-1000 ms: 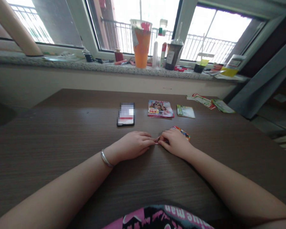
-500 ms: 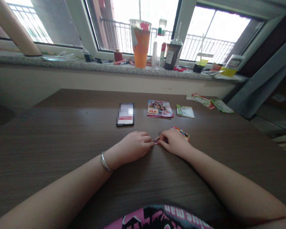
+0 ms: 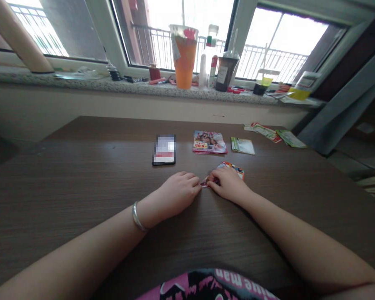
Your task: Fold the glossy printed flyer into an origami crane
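A colourful printed sheet of paper (image 3: 237,170) lies on the table, mostly covered by my right hand (image 3: 229,184). The fingers of that hand are closed in a pinch on its near left part. Just to the left, my left hand (image 3: 181,192) has its fingers together, the tips on the thin left corner of the same paper. Little of the paper shows between the two hands, so its fold cannot be made out. Beyond them lie a stack of glossy printed leaflets (image 3: 209,142) and a smaller green and white leaflet stack (image 3: 243,146).
A phone-like device with a blurred screen (image 3: 164,151) lies left of the leaflets on the brown table (image 3: 81,175). More loose leaflets (image 3: 290,138) lie at the far right. On the windowsill (image 3: 128,86) stand an orange drink cup (image 3: 184,62), a dark drink cup (image 3: 225,75) and bottles.
The paper's far right part has shifted slightly up and left, turning a little under my right hand. Both hands stay almost in place at its left corner.
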The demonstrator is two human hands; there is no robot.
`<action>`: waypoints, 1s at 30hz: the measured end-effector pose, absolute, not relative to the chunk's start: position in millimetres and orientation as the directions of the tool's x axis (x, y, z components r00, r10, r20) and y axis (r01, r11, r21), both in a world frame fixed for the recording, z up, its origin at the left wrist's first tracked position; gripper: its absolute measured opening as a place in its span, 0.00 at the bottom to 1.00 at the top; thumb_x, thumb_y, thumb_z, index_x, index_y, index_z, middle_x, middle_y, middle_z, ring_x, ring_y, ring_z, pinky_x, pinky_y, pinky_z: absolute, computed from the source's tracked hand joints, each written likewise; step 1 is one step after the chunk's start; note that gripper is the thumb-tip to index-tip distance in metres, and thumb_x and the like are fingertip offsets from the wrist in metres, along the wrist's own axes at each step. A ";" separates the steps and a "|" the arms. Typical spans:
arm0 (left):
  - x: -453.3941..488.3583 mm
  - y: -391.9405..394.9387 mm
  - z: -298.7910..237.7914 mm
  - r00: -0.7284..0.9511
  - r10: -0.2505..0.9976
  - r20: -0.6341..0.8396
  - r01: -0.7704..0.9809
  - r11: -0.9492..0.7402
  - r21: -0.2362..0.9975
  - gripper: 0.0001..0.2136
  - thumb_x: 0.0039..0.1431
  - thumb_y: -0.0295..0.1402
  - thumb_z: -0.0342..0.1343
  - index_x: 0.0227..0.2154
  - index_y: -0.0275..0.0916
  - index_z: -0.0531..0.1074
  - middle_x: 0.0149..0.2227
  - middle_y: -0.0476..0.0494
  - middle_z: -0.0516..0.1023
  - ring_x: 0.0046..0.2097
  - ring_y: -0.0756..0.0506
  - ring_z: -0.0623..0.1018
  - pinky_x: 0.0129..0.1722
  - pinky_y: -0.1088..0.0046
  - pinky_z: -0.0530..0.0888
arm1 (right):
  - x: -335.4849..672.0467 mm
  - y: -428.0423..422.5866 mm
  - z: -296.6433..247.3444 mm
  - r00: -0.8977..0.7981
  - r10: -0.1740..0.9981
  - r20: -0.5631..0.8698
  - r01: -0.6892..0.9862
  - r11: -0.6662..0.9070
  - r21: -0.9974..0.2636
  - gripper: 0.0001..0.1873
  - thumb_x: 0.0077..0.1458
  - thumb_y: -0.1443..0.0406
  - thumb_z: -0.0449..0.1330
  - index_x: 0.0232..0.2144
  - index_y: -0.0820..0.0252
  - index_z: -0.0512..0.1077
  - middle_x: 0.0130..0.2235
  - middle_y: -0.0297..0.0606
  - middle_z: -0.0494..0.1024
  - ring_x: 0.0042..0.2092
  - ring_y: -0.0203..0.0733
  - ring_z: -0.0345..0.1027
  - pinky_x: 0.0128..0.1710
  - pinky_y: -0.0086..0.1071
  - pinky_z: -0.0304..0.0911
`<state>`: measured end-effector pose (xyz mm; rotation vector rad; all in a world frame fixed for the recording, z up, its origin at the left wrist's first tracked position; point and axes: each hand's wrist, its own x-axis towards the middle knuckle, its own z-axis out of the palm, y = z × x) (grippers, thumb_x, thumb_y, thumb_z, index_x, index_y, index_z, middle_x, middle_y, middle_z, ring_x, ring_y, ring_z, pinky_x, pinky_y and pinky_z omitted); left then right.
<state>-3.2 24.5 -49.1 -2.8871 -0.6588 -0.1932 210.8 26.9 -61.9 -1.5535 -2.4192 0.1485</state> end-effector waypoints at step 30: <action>-13.7 35.4 -48.1 0.913 0.366 0.182 0.345 -0.929 0.134 0.17 0.62 0.30 0.52 0.54 0.42 0.69 0.54 0.45 0.74 0.56 0.42 0.71 0.56 0.63 0.69 | 218.1 32.5 -64.8 -0.526 0.806 0.271 0.759 0.588 -0.279 0.07 0.54 0.62 0.63 0.27 0.58 0.71 0.33 0.37 0.77 0.40 0.43 0.66 0.41 0.34 0.56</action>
